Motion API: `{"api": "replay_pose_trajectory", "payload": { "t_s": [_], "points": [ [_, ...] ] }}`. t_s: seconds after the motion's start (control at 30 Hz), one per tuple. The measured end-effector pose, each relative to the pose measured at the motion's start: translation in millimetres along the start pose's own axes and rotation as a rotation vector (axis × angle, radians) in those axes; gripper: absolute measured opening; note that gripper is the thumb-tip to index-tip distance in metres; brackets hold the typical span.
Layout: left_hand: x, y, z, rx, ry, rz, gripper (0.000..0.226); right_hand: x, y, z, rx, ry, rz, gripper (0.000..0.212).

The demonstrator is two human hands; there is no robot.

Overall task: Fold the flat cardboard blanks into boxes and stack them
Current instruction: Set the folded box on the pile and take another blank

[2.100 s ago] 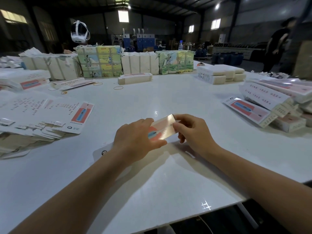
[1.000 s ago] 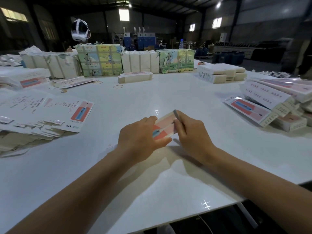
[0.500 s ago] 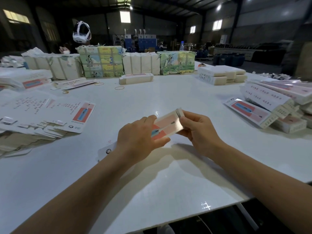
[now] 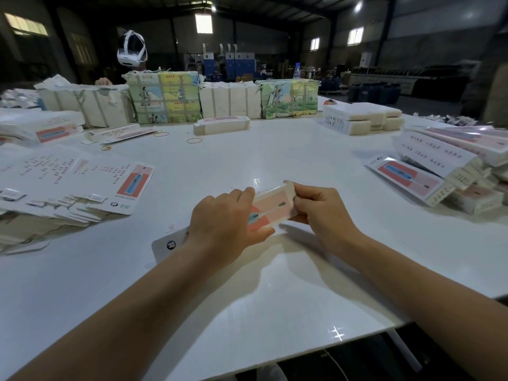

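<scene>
Both hands grasp the small pink-and-white printed cardboard box (image 4: 270, 209) — left hand (image 4: 224, 225) should steady it while right hand (image 4: 320, 209) tucks the end flap squarely.

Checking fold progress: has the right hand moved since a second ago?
Yes. The right hand has slid from over the box's top to its right end, toward the finished boxes at right.

A dim warehouse hall with dark walls (image 4: 428, 31) surrounded the glossy white table (image 4: 275, 284), lit by small bright windows (image 4: 355, 36) (and a skylight (image 4: 203, 23)), with blue machines (image 4: 236, 64) at the back.
</scene>
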State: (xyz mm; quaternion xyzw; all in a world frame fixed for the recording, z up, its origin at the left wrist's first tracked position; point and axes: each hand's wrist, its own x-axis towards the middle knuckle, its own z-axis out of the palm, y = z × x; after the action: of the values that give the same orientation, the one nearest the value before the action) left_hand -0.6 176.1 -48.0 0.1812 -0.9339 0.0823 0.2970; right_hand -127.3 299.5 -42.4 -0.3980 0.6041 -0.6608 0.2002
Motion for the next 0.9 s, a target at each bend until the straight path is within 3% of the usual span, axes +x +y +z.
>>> {"api": "replay_pose_trajectory", "payload": {
  "t_s": [0.17, 0.27, 0.4, 0.5, 0.63, 0.73, 0.9],
  "points": [
    [1, 5, -5, -0.030, 0.016, 0.014, 0.068, -8, 0, 1, -0.398, 0.118, -0.175, 0.041],
    [1, 7, -8, -0.065, 0.027, 0.006, 0.069, -12, -1, 3, -0.506, 0.100, -0.266, 0.023],
    [1, 9, -7, -0.016, 0.017, -0.028, 0.073, -10, 5, 6, -0.777, 0.103, -0.355, 0.029],
    [2, 6, -4, -0.037, 0.007, -0.051, 0.072, -12, 5, 9, -0.717, 0.098, -0.357, 0.031],
    [4, -1, -4, -0.107, -0.024, -0.129, 0.067, -6, 4, 9, -0.393, 0.135, -0.156, 0.040],
    [6, -3, -4, -0.179, -0.038, -0.183, 0.063, -7, 7, 9, -0.515, 0.190, -0.261, 0.022],
    [3, -9, -8, -0.208, -0.099, -0.177, 0.058, -11, 10, 12, -0.754, 0.155, -0.425, 0.024]
  ]
}}
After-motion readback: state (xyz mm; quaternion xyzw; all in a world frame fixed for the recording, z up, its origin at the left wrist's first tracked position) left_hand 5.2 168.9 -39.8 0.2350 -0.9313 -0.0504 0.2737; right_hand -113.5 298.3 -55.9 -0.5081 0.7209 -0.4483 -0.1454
